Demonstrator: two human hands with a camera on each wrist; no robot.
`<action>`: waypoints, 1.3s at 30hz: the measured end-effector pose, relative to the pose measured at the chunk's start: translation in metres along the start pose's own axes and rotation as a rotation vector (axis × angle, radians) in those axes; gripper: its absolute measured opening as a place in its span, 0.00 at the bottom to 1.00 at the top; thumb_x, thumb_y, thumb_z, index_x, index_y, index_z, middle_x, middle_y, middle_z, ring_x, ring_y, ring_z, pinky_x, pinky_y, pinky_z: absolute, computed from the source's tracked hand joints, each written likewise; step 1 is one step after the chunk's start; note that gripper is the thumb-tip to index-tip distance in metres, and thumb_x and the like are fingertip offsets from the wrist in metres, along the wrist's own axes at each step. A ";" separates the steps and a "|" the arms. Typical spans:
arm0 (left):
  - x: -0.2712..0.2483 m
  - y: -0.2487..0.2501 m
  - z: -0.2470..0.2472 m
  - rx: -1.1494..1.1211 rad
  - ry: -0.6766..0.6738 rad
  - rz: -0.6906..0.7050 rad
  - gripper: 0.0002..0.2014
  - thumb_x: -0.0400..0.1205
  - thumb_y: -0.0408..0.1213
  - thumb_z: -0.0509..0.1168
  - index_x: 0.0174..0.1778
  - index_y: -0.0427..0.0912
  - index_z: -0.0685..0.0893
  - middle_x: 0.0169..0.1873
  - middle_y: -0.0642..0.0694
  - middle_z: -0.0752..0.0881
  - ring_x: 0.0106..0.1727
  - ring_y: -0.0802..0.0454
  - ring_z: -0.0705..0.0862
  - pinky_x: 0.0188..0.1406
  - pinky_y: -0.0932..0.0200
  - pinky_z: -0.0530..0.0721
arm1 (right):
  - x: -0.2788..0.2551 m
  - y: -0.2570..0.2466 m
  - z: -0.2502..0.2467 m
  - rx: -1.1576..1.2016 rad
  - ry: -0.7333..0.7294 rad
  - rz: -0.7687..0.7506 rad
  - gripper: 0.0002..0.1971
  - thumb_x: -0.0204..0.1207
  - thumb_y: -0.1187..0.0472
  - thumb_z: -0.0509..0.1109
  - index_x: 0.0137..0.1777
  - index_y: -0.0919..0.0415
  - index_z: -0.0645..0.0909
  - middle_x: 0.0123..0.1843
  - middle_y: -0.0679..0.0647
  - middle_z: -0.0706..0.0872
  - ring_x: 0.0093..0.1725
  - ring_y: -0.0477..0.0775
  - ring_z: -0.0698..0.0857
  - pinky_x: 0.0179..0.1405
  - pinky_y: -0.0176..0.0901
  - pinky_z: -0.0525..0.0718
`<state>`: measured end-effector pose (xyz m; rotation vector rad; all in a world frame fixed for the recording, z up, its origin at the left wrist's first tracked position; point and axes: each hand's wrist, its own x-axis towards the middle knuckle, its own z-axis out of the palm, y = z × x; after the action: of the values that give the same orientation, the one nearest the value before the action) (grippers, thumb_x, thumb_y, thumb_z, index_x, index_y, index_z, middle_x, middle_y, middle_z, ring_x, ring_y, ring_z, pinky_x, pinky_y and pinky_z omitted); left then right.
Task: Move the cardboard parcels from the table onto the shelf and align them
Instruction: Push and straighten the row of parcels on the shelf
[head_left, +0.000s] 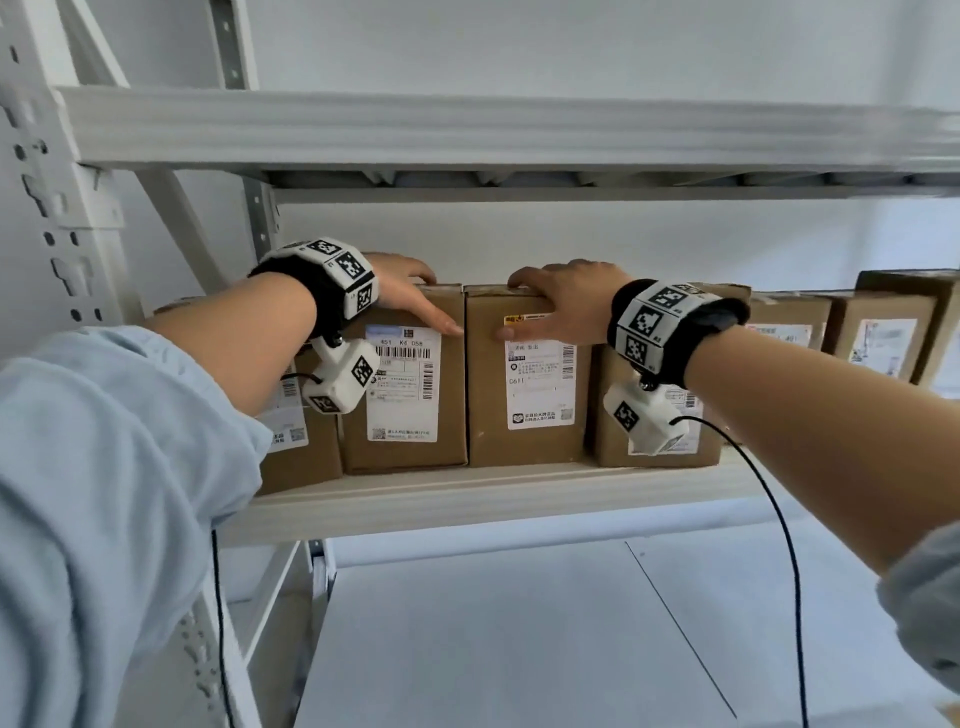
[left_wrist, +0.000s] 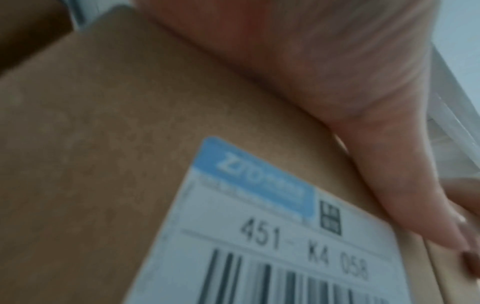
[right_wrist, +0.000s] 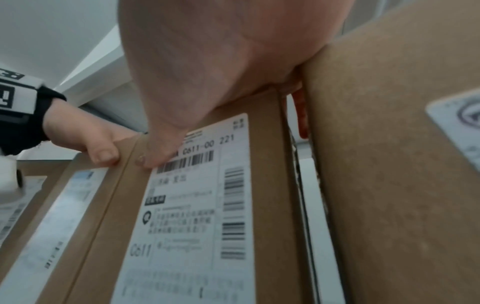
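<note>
Left hand (head_left: 402, 291) grips the top front edge of the parcel labelled 451 K4 058 (head_left: 405, 384): fingers curl over its top, thumb lies down the front face by the right edge. In the left wrist view the thumb (left_wrist: 405, 185) presses the cardboard just beside the label's (left_wrist: 272, 236) upper corner; that view is blurred. Right hand (head_left: 563, 306) grips the next parcel, labelled C611 (head_left: 527, 384), the same way: fingers hooked over the top, thumb on the front at the label's upper left corner. In the right wrist view the right thumb (right_wrist: 158, 144) sits on the C611 label's barcode, and the left thumb (right_wrist: 103, 156) is just across the seam on the neighbouring parcel.

Both parcels stand upright on the shelf (head_left: 467, 499), side by side, sides touching, fronts roughly flush and facing out. A shorter parcel (head_left: 296, 447) stands left of the 451 one, partly hidden by the left arm. Right of the C611 one another parcel (head_left: 660, 415) stands with a narrow gap between them, visible in the right wrist view. More parcels (head_left: 872, 332) run along the shelf to the right, set further back.

Marker-covered wristbands, each with a white camera block hanging below, sit on both wrists; black cables drop from them. Light blue sleeves are pushed up the forearms. An upper shelf beam (head_left: 467, 135) runs overhead.
</note>
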<state>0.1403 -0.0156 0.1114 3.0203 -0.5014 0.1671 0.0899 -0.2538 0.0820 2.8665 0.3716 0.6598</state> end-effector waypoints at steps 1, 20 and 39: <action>0.000 0.001 -0.001 -0.016 0.001 0.000 0.57 0.52 0.76 0.70 0.79 0.55 0.70 0.71 0.47 0.78 0.66 0.47 0.77 0.69 0.50 0.75 | -0.002 0.002 0.000 -0.011 0.010 -0.012 0.41 0.68 0.17 0.54 0.76 0.40 0.68 0.65 0.47 0.84 0.62 0.58 0.83 0.60 0.52 0.78; -0.045 0.100 0.018 0.213 0.468 0.305 0.57 0.63 0.85 0.57 0.86 0.56 0.58 0.83 0.49 0.65 0.80 0.45 0.68 0.78 0.41 0.68 | -0.076 0.132 0.004 0.457 0.579 0.405 0.29 0.87 0.41 0.48 0.66 0.59 0.83 0.64 0.63 0.85 0.62 0.64 0.82 0.55 0.49 0.74; 0.003 0.240 0.067 0.367 0.475 0.271 0.58 0.55 0.70 0.80 0.78 0.50 0.64 0.63 0.43 0.81 0.60 0.40 0.84 0.49 0.46 0.81 | -0.099 0.181 0.057 0.352 0.217 0.472 0.19 0.87 0.44 0.49 0.65 0.51 0.76 0.65 0.55 0.83 0.72 0.63 0.74 0.79 0.61 0.58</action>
<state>0.0713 -0.2493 0.0585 3.0588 -0.9034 1.0687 0.0660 -0.4606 0.0328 3.2555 -0.1984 1.0864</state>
